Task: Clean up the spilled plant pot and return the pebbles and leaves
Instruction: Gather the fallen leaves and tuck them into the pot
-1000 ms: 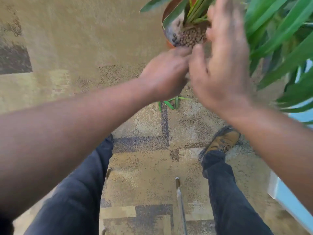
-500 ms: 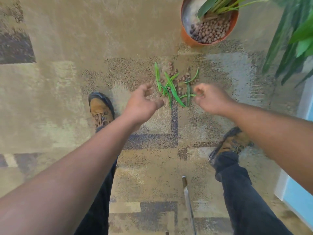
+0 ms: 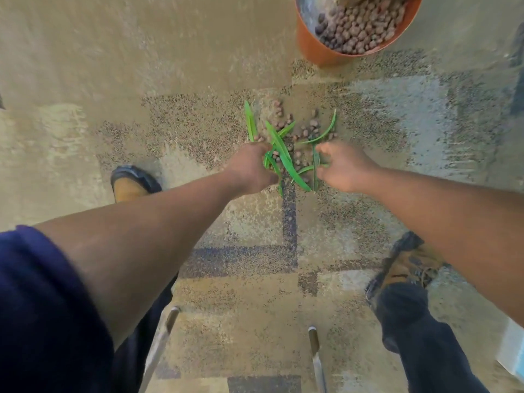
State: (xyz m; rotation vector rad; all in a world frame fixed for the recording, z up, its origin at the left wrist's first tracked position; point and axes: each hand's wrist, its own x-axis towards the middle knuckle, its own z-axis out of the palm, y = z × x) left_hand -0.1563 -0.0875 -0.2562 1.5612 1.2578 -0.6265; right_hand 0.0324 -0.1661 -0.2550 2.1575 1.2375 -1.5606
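Spilled brown pebbles (image 3: pixel 302 130) and several loose green leaves (image 3: pixel 283 157) lie in a small pile on the carpet. An orange plant pot (image 3: pixel 312 49) with more pebbles inside stands upright beyond the pile, at the top right. My left hand (image 3: pixel 251 165) is down at the pile's left side, its fingers curled round the ends of some leaves. On the right side, my right hand (image 3: pixel 344 165) has curled fingers that pinch the tip of a leaf. Both hands' fingertips are partly hidden.
My left shoe (image 3: pixel 130 182) and right shoe (image 3: pixel 408 268) stand on the patterned carpet on either side, nearer me than the pile. Two metal legs (image 3: pixel 314 353) show at the bottom. A pale blue panel (image 3: pixel 513 347) sits at the right edge.
My hands left the pot and dropped to the floor. They have closed in on the pile from both sides and now touch the leaves. The view has tilted down.
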